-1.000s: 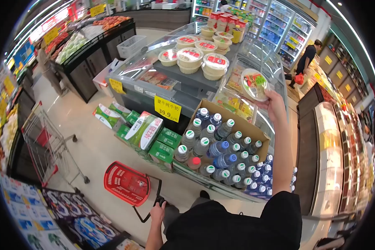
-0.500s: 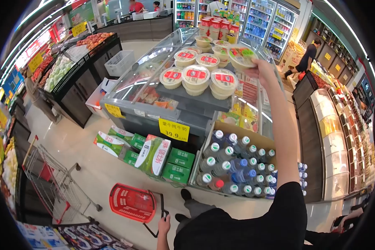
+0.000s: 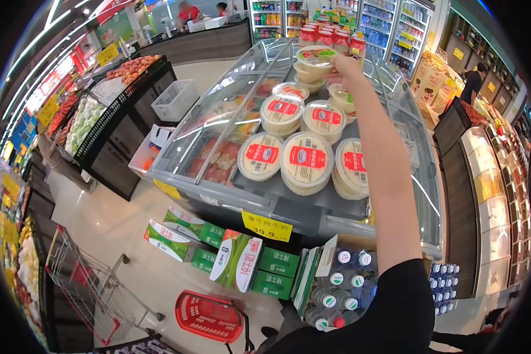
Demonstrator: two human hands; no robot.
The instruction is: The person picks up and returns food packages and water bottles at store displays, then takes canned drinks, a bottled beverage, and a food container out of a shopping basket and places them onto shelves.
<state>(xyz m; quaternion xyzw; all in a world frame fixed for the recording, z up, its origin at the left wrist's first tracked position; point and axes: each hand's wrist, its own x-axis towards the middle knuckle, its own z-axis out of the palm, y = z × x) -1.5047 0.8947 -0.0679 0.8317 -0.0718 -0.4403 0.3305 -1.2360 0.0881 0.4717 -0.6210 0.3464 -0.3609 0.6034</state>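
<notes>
My right hand [image 3: 343, 68] reaches over the top of the glass-topped display freezer [image 3: 259, 194]. Its fingers are closed on the edge of a round plastic tub [image 3: 316, 55] with a clear lid and a green label, at the back stack of tubs. Whether that tub rests on the stack cannot be made out. Nearer to me stand stacked white tubs [image 3: 308, 158] with red labels. Behind the hand are red-capped bottles [image 3: 340, 40]. The red shopping basket [image 3: 209, 317] is low in the view, its black handle running to the bottom edge; my left hand is out of view.
Green milk cartons [image 3: 236, 259] and a box of bottles [image 3: 342, 289] stand in front of the freezer. A shopping cart [image 3: 94, 283] is at left, a fruit stand [image 3: 121, 130] beyond it. Bulk-food bins [image 3: 484, 177] line the right, where a person [image 3: 472, 85] stands.
My right hand has moved left with the green-labelled tub, over to the back stack. The view has come closer to the freezer. My left hand, earlier on the basket handle, has left the view.
</notes>
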